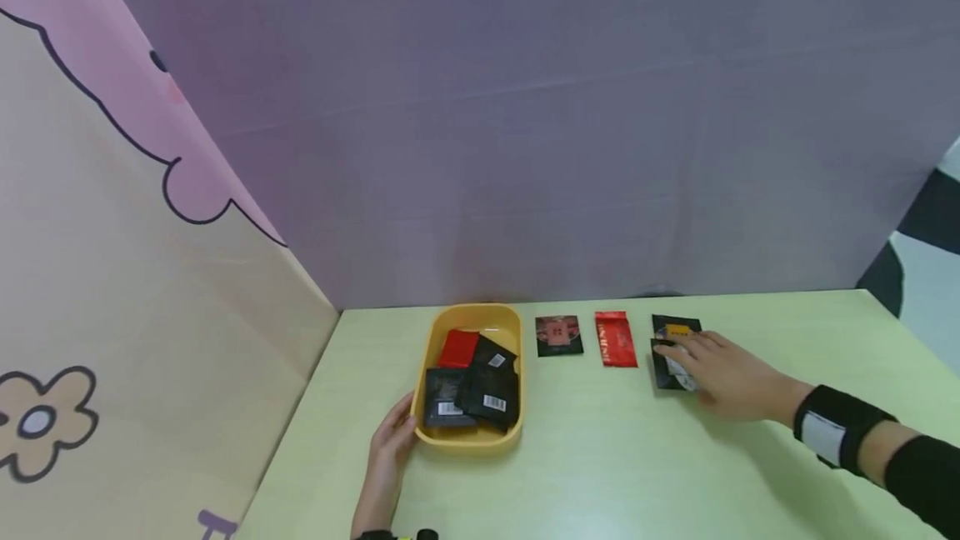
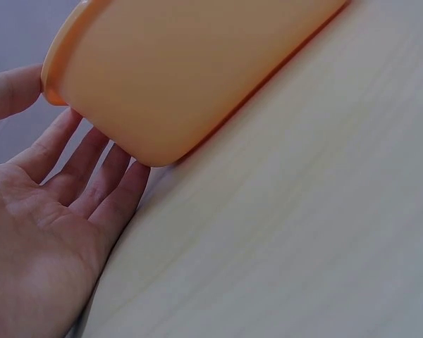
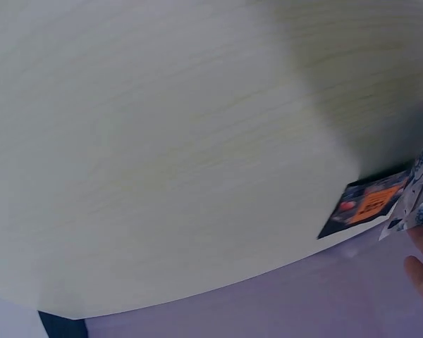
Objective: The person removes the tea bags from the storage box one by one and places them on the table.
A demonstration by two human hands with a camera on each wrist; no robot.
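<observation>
Patterned packet (image 1: 678,372): at table's (image 1: 600,473) far right, pinched by palm-down right hand (image 1: 723,377), partly over orange-labelled packet (image 3: 372,204). Left hand (image 1: 392,433), fingers extended, touches yellow tray's (image 1: 468,446) near-left corner.

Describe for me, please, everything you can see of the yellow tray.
The yellow tray is oblong, with rounded corners, smooth walls and a turned-out rim, apparently plastic. It sits open side up on the pale table, its longer side running near to far. Inside lie overlapping black packets, some showing barcodes, and a red packet nearer the far end. The left hand holds its near left corner, thumb at the rim, fingers against the outer wall.
</observation>
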